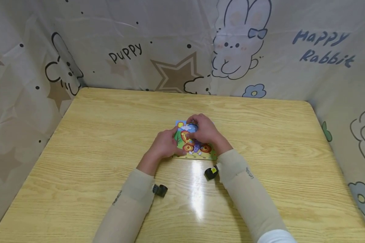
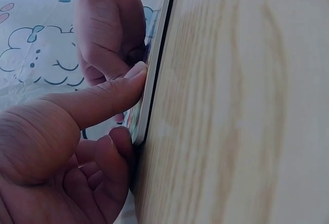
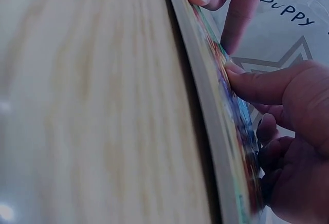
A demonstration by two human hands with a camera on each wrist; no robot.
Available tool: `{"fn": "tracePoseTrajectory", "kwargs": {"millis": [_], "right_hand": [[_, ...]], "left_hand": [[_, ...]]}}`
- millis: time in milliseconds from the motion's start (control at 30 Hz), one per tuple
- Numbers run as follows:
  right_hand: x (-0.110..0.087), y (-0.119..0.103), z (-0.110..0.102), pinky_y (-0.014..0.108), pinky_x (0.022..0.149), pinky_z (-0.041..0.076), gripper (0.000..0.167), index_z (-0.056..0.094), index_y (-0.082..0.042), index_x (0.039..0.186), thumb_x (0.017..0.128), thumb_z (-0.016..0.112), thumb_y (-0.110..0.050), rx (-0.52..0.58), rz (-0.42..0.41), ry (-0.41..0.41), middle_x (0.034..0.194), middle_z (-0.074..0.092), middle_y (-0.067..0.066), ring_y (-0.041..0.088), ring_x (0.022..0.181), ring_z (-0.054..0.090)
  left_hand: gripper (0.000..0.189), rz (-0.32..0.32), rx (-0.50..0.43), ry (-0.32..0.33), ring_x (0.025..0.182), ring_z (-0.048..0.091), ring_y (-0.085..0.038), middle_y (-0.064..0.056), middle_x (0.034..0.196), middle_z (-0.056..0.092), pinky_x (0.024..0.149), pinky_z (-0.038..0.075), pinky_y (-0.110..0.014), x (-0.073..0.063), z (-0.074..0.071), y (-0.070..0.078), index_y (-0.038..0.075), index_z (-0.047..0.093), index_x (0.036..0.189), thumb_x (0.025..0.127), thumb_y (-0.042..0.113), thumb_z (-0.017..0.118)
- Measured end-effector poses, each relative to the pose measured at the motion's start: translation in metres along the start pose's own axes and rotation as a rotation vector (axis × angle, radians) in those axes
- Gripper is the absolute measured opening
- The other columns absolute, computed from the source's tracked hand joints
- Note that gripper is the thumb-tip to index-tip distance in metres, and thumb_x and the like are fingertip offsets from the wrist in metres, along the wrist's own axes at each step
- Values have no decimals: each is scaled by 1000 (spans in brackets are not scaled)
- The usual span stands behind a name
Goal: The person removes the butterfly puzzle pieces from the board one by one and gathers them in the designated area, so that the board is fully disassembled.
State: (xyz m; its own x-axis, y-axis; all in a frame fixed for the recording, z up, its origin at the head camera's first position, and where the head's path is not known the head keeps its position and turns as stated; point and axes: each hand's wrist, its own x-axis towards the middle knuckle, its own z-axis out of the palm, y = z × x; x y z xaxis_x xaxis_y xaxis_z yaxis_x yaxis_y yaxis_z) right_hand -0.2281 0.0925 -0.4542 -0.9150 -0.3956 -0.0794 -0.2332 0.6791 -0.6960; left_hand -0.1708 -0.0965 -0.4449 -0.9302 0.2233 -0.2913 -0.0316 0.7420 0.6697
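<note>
A flat butterfly puzzle (image 1: 196, 147) lies on the wooden table, its picture showing a sun, a cloud and red-and-orange wings. My left hand (image 1: 165, 143) grips its left side. In the left wrist view the left thumb (image 2: 115, 95) presses the top face near the edge, with curled fingers at the corner. My right hand (image 1: 205, 130) lies over the upper right of the picture, hiding that part. In the right wrist view, the right thumb (image 3: 257, 84) touches the picture and the other fingers (image 3: 272, 152) curl against it; I cannot tell whether they pinch a separate piece.
The wooden table (image 1: 109, 118) extends around the puzzle. Small black wrist cameras (image 1: 160, 190) hang by each sleeve, close over the tabletop. A printed cloth (image 1: 170, 44) with rabbits and stars hangs behind and along both sides.
</note>
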Motion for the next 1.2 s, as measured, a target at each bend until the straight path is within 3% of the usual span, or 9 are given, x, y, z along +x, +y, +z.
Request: {"fn": "tracePoseTrajectory", "kwargs": {"millis": [300, 533, 833, 1067, 1133, 1200], "right_hand": [[-2, 2, 4, 42, 91, 45, 44, 65, -9, 118, 80, 86, -15, 62, -1, 31, 111, 55, 10, 27, 99, 53], [-4, 5, 3, 43, 91, 44, 40, 65, -7, 120, 83, 78, -2, 101, -17, 42, 110, 55, 11, 28, 100, 52], [-7, 6, 3, 40, 83, 45, 37, 66, -8, 118, 83, 76, 0, 139, -18, 85, 102, 52, 10, 27, 93, 52], [-7, 7, 5, 42, 83, 45, 35, 65, -8, 116, 83, 75, 2, 158, -19, 114, 104, 53, 11, 28, 93, 51], [-7, 8, 6, 42, 82, 45, 32, 66, -8, 112, 83, 75, 2, 159, -19, 123, 105, 53, 11, 28, 93, 51], [-7, 9, 6, 41, 82, 44, 30, 66, -8, 109, 82, 75, 2, 161, -19, 129, 105, 53, 10, 27, 93, 51]], "left_hand": [[112, -10, 5, -5, 118, 52, -28, -18, 140, 54, 105, 41, -42, -1, 0, 1, 5, 29, 157, 69, 29, 95], [112, -7, -1, -4, 112, 52, -27, -18, 138, 55, 103, 42, -41, -1, 0, 1, 6, 29, 158, 69, 28, 95], [111, -2, 0, -4, 109, 53, -27, -17, 132, 58, 101, 44, -40, 0, 0, 1, 4, 30, 157, 69, 28, 95], [111, -6, -1, -4, 116, 53, -27, -17, 138, 55, 105, 41, -41, -1, 1, 1, 4, 30, 157, 69, 28, 95], [112, -3, 5, 0, 112, 54, -27, -18, 131, 59, 104, 42, -40, -1, 1, 1, 4, 30, 157, 69, 29, 95], [112, 2, 10, -1, 100, 57, -28, -18, 111, 64, 98, 44, -38, -1, 0, 1, 3, 30, 157, 69, 29, 94]]}}
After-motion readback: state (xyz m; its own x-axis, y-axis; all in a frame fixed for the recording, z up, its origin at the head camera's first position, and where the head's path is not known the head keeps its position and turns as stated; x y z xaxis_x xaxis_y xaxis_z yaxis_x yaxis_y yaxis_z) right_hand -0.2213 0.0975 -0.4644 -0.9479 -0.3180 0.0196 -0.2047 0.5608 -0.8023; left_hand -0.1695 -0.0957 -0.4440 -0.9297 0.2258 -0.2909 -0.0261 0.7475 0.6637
